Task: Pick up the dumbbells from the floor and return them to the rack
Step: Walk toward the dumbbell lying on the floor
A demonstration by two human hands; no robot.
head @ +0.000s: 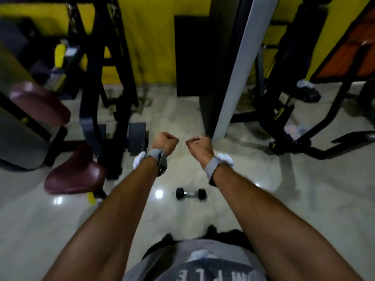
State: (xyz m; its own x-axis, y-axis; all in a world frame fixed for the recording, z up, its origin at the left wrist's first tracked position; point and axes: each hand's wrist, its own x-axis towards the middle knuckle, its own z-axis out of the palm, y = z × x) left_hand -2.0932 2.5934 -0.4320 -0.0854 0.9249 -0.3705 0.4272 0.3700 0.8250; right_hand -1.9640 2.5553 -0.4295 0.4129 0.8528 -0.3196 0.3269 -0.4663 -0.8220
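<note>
1 dumbbell (191, 193) below both empty fists

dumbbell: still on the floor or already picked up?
On the floor. The dumbbell lies flat on the tiles between both forearms; the left hand and right hand are fists, holding nothing.

Both arms are stretched straight out in front, side by side. The left hand (165, 141) and right hand (197, 145) are curled into empty fists, with grey wrist straps (155, 157) on both.

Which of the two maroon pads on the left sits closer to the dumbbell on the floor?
The lower seat pad, just left of the left forearm. The other pad is higher and further left, further from the dumbbell.
</note>
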